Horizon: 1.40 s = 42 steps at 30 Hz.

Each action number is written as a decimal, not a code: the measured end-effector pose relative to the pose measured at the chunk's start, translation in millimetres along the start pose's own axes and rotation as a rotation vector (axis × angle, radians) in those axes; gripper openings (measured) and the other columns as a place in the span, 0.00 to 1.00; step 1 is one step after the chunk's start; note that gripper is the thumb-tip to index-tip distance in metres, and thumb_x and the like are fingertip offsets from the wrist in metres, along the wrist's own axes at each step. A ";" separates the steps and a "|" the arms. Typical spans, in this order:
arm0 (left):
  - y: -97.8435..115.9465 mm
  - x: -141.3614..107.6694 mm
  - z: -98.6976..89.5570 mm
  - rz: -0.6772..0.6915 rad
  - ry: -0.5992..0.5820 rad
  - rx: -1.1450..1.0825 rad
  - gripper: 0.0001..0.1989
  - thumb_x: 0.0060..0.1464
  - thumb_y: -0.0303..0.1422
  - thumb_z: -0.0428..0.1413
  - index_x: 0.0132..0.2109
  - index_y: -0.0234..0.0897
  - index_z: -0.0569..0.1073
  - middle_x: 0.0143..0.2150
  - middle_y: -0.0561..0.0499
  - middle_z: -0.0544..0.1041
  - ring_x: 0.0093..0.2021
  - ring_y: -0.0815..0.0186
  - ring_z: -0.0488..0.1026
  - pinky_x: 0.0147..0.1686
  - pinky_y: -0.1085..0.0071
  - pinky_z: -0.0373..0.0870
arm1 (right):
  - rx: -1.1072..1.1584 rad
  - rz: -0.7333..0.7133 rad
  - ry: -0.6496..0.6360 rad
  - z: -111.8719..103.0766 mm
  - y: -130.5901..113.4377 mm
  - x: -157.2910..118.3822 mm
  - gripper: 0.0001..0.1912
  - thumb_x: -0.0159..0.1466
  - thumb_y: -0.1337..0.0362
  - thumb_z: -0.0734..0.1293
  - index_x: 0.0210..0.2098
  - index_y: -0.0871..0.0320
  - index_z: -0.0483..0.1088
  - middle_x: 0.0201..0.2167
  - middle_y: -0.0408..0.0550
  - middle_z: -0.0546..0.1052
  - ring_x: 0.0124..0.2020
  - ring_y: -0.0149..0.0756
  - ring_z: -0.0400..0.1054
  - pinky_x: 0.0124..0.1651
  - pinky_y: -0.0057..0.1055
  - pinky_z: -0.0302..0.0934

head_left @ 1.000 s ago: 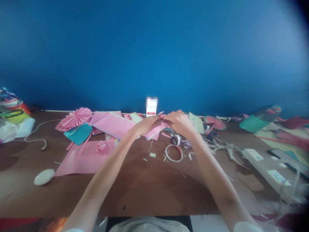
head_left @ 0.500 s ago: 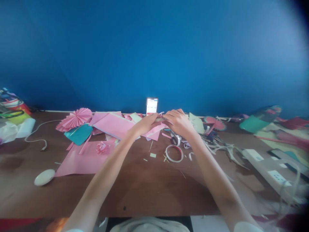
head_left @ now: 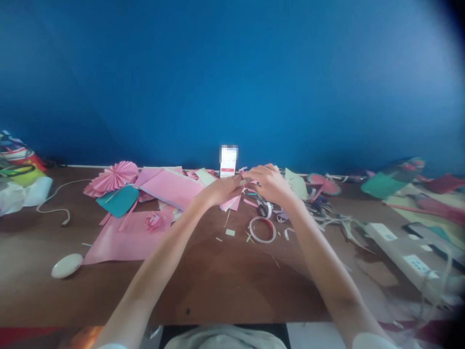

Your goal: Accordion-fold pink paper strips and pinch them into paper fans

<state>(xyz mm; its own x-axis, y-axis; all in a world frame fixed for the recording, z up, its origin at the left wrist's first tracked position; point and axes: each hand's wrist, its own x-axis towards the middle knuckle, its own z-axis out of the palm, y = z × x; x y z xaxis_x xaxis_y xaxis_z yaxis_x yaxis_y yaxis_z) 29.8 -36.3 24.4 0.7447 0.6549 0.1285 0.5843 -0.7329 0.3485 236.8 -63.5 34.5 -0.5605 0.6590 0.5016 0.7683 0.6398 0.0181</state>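
Note:
Over the back of the brown table, my left hand [head_left: 221, 189] and my right hand [head_left: 267, 183] meet at the fingertips. Both have bent, closed fingers, and whatever small thing lies between them is hidden. Just behind them a lit phone [head_left: 228, 162] stands upright against the blue wall. Beneath and left of my left hand lie pink paper sheets [head_left: 170, 186]. Below my right hand are a white tape roll [head_left: 268, 210] and a larger pale ring of tape [head_left: 262, 230].
A pink folded paper fan [head_left: 118, 175], a teal paper piece [head_left: 119, 201] and a pink paper flower [head_left: 153, 222] lie left. A white oval object [head_left: 67, 265] sits nearer. Right are paper strips [head_left: 345, 225], a power strip [head_left: 403, 252] and a green paper piece [head_left: 383, 185].
My left hand has shifted slightly to the right and down, its fingers now overlapping my right fingertips. My right hand stays almost where it was.

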 end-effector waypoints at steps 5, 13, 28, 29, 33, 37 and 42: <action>1.9 1.9 0.1 0.001 -0.023 0.115 0.19 0.66 0.41 0.38 0.50 0.34 0.67 0.46 0.39 0.77 0.43 0.53 0.75 0.35 0.66 0.64 | 0.036 -0.007 -0.038 -0.8 -1.1 1.2 0.10 0.64 0.69 0.63 0.42 0.54 0.74 0.42 0.48 0.80 0.46 0.40 0.71 0.48 0.36 0.51; 6.3 -0.6 0.0 0.005 -0.006 0.110 0.22 0.67 0.42 0.36 0.53 0.33 0.67 0.46 0.38 0.77 0.42 0.53 0.76 0.35 0.65 0.65 | 0.084 0.001 -0.060 -1.0 2.1 -0.6 0.12 0.66 0.70 0.61 0.40 0.54 0.75 0.38 0.46 0.81 0.42 0.37 0.72 0.45 0.34 0.52; 9.9 -4.9 -5.7 -0.157 -0.293 -0.083 0.29 0.65 0.48 0.34 0.63 0.40 0.65 0.60 0.41 0.71 0.52 0.54 0.73 0.43 0.66 0.66 | 0.172 0.070 -0.205 -13.2 0.0 -3.9 0.14 0.65 0.68 0.63 0.42 0.48 0.79 0.36 0.41 0.82 0.35 0.35 0.74 0.39 0.30 0.59; 9.1 -5.0 -5.4 -0.158 -0.296 -0.084 0.29 0.65 0.47 0.35 0.63 0.40 0.65 0.60 0.41 0.71 0.52 0.54 0.73 0.43 0.66 0.66 | 0.167 0.071 -0.213 -13.5 -0.1 -4.2 0.14 0.65 0.68 0.63 0.43 0.47 0.79 0.36 0.41 0.82 0.35 0.35 0.74 0.38 0.30 0.60; 6.1 -3.6 -3.2 -0.073 -0.225 -0.122 0.25 0.66 0.44 0.37 0.60 0.39 0.68 0.56 0.41 0.74 0.50 0.56 0.73 0.44 0.67 0.66 | 0.152 0.100 -0.220 -13.2 -1.9 -5.0 0.15 0.66 0.65 0.63 0.49 0.47 0.76 0.37 0.42 0.82 0.34 0.36 0.73 0.37 0.31 0.60; 5.7 -1.9 -1.8 0.034 -0.117 -0.147 0.23 0.67 0.43 0.37 0.57 0.41 0.70 0.54 0.44 0.75 0.50 0.58 0.73 0.47 0.67 0.64 | 0.156 0.128 -0.213 -13.8 -4.5 -4.1 0.15 0.66 0.65 0.64 0.51 0.49 0.74 0.40 0.45 0.81 0.36 0.38 0.73 0.36 0.31 0.60; 4.9 -3.8 -4.2 -0.005 -0.183 -0.191 0.25 0.68 0.44 0.36 0.56 0.41 0.71 0.54 0.45 0.75 0.48 0.58 0.73 0.45 0.68 0.63 | 0.220 0.142 -0.263 -17.4 -2.4 -4.1 0.16 0.67 0.66 0.62 0.51 0.49 0.74 0.40 0.45 0.81 0.38 0.38 0.73 0.39 0.32 0.61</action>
<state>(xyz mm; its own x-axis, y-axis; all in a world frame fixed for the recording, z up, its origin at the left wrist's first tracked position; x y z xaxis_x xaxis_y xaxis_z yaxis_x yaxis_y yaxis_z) 28.5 -41.6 29.5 0.7979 0.6016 -0.0374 0.5296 -0.6700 0.5202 242.6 -74.6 47.4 -0.5357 0.8079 0.2456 0.7752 0.5858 -0.2364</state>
